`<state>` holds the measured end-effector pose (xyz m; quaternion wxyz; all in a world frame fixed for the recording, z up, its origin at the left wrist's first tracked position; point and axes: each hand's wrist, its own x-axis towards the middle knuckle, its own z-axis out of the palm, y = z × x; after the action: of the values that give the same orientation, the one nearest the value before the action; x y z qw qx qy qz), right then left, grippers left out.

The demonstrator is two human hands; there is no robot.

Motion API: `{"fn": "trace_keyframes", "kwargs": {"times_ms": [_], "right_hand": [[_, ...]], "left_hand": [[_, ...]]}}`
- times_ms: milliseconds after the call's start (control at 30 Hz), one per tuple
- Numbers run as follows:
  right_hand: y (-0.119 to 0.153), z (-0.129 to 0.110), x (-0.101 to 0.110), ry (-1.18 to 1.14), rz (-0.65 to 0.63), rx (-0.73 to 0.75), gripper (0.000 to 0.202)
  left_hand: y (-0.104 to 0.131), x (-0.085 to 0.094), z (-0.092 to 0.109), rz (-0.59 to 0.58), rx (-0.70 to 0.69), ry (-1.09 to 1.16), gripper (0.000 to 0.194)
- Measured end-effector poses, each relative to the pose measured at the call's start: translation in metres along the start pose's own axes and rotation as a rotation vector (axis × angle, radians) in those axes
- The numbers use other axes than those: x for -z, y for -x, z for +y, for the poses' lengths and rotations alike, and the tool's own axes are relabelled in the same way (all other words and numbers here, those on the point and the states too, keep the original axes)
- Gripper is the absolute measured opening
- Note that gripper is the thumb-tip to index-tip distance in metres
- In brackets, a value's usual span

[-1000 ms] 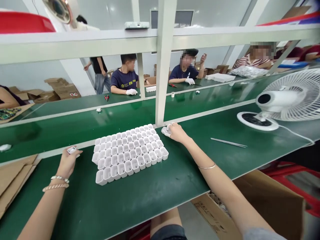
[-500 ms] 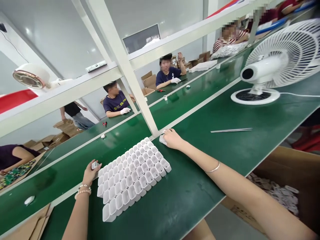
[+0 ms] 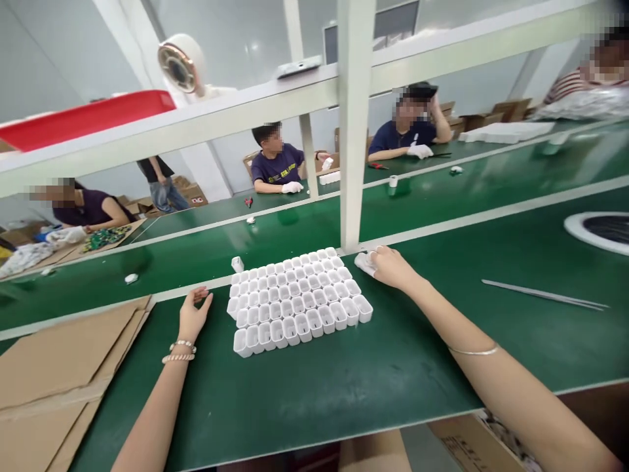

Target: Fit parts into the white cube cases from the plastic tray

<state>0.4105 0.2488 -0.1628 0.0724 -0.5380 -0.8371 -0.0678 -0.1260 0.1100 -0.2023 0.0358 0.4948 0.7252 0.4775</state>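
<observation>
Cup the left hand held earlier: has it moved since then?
Yes: out of the left hand and away from the person. The lone white cup now stands just beyond the pale strip.

Cups [image 3: 291, 330] on table [image 3: 304, 400], cardboard [image 3: 63, 347] left, tweezers [image 3: 545, 294] right.

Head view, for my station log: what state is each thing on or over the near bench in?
Left hand: open, holding nothing
Right hand: touching a white item, grip unclear
White cups: open-topped, packed in rows
Lone cup: just beyond the rows
Tweezers: lying flat
Cardboard: flattened
</observation>
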Motion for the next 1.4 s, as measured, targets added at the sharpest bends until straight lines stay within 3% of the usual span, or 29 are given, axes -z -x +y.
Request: {"fn": "trace_keyframes", "kwargs": {"times_ms": [133, 333, 533, 833, 1400], "right_hand": [[-0.002, 0.000, -0.007, 0.019, 0.024, -0.014, 0.032], [-0.003, -0.003, -0.005, 0.040, -0.020, -0.060, 0.021], [-0.003, -0.002, -0.008, 0.038, -0.016, -0.079, 0.018], [-0.002, -0.004, -0.004, 0.042, -0.023, -0.090, 0.016], [-0.002, -0.005, -0.007, 0.060, -0.005, -0.104, 0.032]], "left_hand": [[0.010, 0.006, 0.000, 0.085, 0.057, -0.062, 0.043], [0.017, 0.003, 0.020, -0.039, 0.039, -0.123, 0.029], [0.021, 0.005, 0.032, -0.077, 0.047, -0.183, 0.027], [0.023, 0.008, 0.038, -0.098, 0.061, -0.248, 0.025], [0.021, 0.008, 0.035, -0.149, 0.099, -0.301, 0.023]]}}
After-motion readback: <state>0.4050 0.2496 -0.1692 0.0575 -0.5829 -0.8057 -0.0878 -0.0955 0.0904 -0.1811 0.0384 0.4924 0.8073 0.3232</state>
